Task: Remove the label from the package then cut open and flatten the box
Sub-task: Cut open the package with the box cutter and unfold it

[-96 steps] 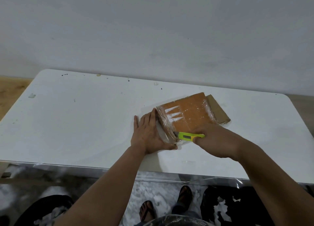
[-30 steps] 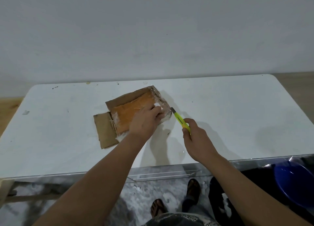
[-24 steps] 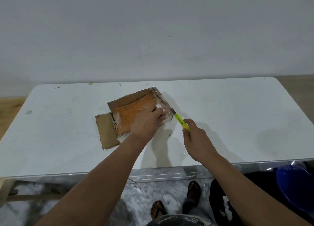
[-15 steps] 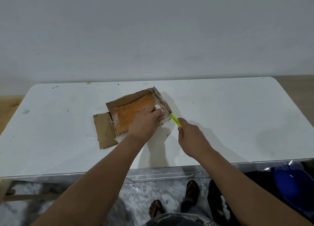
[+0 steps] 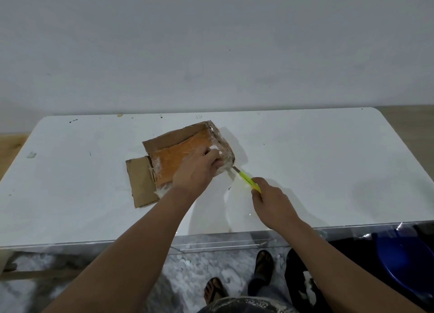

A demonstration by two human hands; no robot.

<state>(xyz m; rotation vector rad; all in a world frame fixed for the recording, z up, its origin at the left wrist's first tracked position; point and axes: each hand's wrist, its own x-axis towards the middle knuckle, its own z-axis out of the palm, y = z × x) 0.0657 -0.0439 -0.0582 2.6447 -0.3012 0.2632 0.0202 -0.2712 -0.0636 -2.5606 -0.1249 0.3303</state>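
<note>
Box (image 5: 173, 164) part-flattened on white table (image 5: 328, 162); left hand (image 5: 197, 171) curls over its right end to steady it, right hand (image 5: 273, 205) gripping yellow cutter (image 5: 246, 180), blade at near-right corner seam.

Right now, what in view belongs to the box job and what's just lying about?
In the job: tape-wrapped brown cardboard box, held by left hand; yellow-green utility knife in right hand, blade at box corner.
Lying about: blue plastic item at lower right; small beige scrap on white table.

Dim, flat greyish light leaves soft shadows and faint glare on the glossy white rounded bench (image 5: 317, 153), whose edges bow with wide-angle distortion.
</note>
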